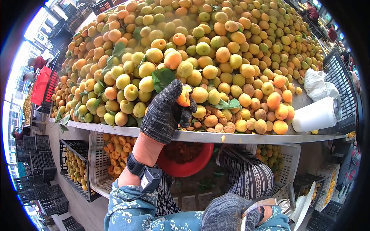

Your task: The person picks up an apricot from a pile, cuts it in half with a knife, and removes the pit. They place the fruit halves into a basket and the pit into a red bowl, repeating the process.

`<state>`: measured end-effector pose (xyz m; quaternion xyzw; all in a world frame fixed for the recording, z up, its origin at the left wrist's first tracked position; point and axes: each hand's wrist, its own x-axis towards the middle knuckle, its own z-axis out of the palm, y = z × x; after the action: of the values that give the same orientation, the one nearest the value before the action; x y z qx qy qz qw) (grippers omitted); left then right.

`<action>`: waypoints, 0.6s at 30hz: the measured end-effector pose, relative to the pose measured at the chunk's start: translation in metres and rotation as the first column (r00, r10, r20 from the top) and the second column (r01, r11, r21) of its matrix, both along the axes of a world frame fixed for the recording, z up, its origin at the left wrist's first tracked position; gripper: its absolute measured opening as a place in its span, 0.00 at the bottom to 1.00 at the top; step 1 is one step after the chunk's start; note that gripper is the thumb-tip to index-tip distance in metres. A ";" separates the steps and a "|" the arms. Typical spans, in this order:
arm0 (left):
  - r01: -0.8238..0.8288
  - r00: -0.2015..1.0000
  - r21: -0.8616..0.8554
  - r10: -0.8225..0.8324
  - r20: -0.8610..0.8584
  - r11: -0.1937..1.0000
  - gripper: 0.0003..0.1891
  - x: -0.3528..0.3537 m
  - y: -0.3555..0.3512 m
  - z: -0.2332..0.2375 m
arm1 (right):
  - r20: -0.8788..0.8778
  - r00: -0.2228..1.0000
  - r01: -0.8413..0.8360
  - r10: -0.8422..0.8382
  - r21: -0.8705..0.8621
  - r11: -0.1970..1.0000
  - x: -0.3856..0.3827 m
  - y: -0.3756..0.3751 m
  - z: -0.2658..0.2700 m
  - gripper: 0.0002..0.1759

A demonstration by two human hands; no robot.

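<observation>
My left hand (165,111), in a dark knitted glove, is closed around a torn-open apricot (184,96) over the front edge of a big heap of apricots. Ragged yellow flesh shows between the thumb and fingers. A green leaf (162,79) lies just behind the knuckles. Lower down, close to my body, is my right hand (229,211) in a similar glove, its fingers mostly turned from view. A bent metal strip (259,204) arches across it; I cannot tell how it is held. Brown, shrivelled pieces (221,123) lie right of my left hand.
The heap rests on a metal-edged table (239,137). Below it are a red basin (210,154) of dark scraps, a white crate (94,165) of apricot halves, and a black crate (92,196) of apricots. A white plastic jar (314,115) lies at the right edge.
</observation>
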<state>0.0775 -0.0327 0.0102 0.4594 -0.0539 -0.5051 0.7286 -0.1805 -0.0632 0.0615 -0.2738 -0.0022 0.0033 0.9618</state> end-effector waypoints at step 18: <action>-0.011 1.000 -0.041 0.012 0.011 0.999 0.22 -0.003 0.001 0.005 | 0.074 0.997 -0.015 0.016 -0.016 1.000 0.006 -0.002 -0.007 0.25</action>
<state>0.0742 -0.0319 0.0148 0.4475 -0.0659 -0.4971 0.7405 -0.1742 -0.0655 0.0546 -0.2809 -0.0401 0.0004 0.9589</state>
